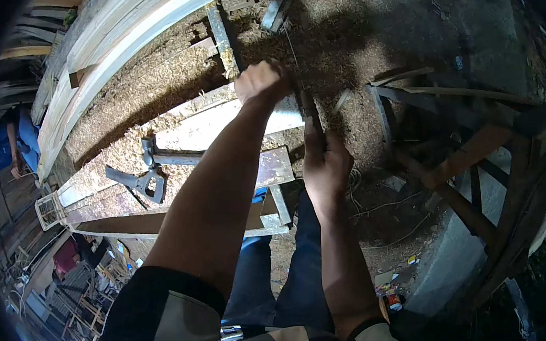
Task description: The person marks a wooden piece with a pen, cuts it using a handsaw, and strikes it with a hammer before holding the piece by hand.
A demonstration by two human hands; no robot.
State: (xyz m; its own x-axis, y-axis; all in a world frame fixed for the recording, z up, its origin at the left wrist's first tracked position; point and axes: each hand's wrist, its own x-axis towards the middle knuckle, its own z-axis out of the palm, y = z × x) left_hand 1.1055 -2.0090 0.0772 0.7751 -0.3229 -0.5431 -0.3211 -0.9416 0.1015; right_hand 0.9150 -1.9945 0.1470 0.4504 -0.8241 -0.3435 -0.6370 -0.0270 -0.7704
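Note:
My left hand (261, 82) is closed over the far end of a pale board (202, 128) on the workbench; what its fingers grip is hidden in shadow. Just to the right and nearer my body, my right hand (326, 169) is wrapped round a dark, narrow tool (310, 112), blurred and pointing up towards my left hand. Left of my left forearm, a hammer (148, 152) lies on the shavings-covered bench, its handle running under the forearm in view. Beside it is a dark metal tool with a looped handle (153, 186).
Long curved planks (129, 34) stand at the upper left. Wood shavings (336, 39) cover the ground. A dark wooden frame (477, 136) is at the right. A person in blue (26, 139) is at the far left. Loose cord (380, 212) lies right of my right arm.

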